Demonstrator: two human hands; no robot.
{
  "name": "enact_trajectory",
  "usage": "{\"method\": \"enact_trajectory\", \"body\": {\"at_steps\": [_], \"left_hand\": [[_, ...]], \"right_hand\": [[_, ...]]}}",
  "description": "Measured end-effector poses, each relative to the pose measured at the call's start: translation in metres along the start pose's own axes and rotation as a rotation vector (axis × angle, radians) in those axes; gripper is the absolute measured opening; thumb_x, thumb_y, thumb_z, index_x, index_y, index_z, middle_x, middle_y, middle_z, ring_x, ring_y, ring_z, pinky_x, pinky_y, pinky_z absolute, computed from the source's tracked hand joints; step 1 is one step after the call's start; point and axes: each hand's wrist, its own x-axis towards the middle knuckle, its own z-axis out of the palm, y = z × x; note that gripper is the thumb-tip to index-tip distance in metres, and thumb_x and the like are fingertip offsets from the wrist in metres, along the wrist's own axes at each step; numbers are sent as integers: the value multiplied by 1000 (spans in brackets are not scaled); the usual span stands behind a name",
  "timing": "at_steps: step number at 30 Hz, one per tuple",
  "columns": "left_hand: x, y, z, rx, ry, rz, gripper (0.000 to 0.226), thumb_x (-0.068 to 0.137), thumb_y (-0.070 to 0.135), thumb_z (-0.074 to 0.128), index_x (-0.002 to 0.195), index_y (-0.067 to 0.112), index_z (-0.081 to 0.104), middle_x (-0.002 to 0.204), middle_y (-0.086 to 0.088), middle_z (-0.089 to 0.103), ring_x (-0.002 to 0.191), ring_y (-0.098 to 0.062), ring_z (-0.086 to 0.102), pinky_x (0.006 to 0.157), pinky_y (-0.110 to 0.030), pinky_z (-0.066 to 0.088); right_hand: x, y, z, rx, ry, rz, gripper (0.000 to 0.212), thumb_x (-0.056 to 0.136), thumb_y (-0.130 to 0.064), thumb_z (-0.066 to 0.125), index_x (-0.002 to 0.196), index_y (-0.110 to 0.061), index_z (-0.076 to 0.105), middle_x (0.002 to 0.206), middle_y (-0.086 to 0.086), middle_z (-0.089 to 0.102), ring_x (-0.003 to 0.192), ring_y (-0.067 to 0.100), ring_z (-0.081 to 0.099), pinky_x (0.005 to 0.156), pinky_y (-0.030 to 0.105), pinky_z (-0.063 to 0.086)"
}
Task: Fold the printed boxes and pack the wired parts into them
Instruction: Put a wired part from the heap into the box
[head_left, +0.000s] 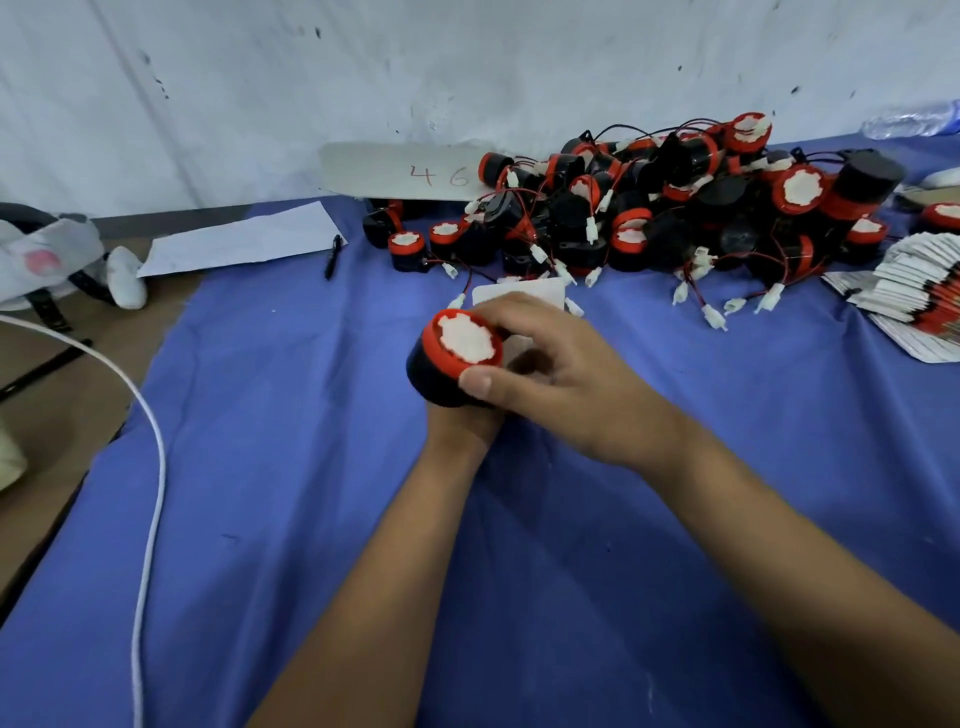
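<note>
Single view, head-worn, wide-angle. Position: above the near edge of a blue cloth (571, 571), looking forward and down. Near field: two forearms enter from the bottom edge and meet at centre, close to the lens. Far field: a white wall (363, 78) closes the scene, with a heap of parts (675, 208) along its foot, right of centre. Left margin: bare tabletop (62, 405) beside the cloth. Straight lines bow toward the edges. No second view.
</note>
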Motion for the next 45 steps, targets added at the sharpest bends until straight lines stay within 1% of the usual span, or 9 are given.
{"method": "enact_trajectory", "body": {"at_steps": [3,9,16,19,24,29,34,40,45], "left_hand": [[2,0,-2,71,68,36,39,91,-14,63,116,17,60,98,22,58,80,22,60,77,-5,48],[7,5,-1,184,81,65,37,90,-8,51,84,26,64,79,8,66,66,0,58,56,-9,42],[1,9,-2,172,3,170,33,78,14,49,94,37,66,86,13,73,84,-3,68,71,-21,57],[8,2,-3,198,-28,107,26,80,5,54,99,15,70,89,-1,74,86,-19,71,73,-41,61],[11,1,-4,241,-11,97,29,90,-6,47,80,19,57,76,6,65,67,-3,55,60,-17,44],[13,3,-12,112,-142,24,20,90,-11,53,100,0,66,101,-20,72,93,-38,66,87,-55,57],[15,8,-19,-102,-274,-89,32,79,0,57,108,7,69,95,-4,75,85,-12,70,74,-28,58],[12,7,-12,-197,-293,-110,26,82,10,51,99,16,70,88,7,77,80,-5,73,66,-17,55],[13,3,-7,-155,-255,-76,20,94,10,64,112,19,70,101,6,78,95,-8,74,76,-19,56]], "right_hand": [[4,6,-2,-256,80,-22,44,90,-28,76,130,-12,65,123,0,61,121,14,53,105,27,42],[4,15,-25,-342,177,-1,16,95,-27,68,106,-15,67,98,-7,61,92,16,54,80,26,43],[9,19,-23,-394,133,-15,26,88,-28,76,98,-19,54,94,-11,61,83,6,55,69,23,43],[8,20,-29,-318,157,53,43,82,-27,83,113,-22,53,108,-11,66,95,5,62,81,21,51],[7,17,-34,-668,84,29,56,86,-24,79,137,-15,57,132,-1,62,120,22,57,102,39,47],[13,8,-37,-797,-16,87,58,87,-22,78,139,-19,53,132,0,55,122,24,51,104,39,45],[23,-2,-43,-1012,-103,145,51,87,-34,77,133,-25,56,119,-1,56,118,24,43,99,43,39],[21,2,-23,-1133,-162,84,33,91,-16,62,120,-32,65,110,-6,56,114,22,45,83,35,26],[16,7,-31,-932,-152,149,23,89,-8,58,104,-18,72,102,3,71,98,26,62,83,42,52]]}}
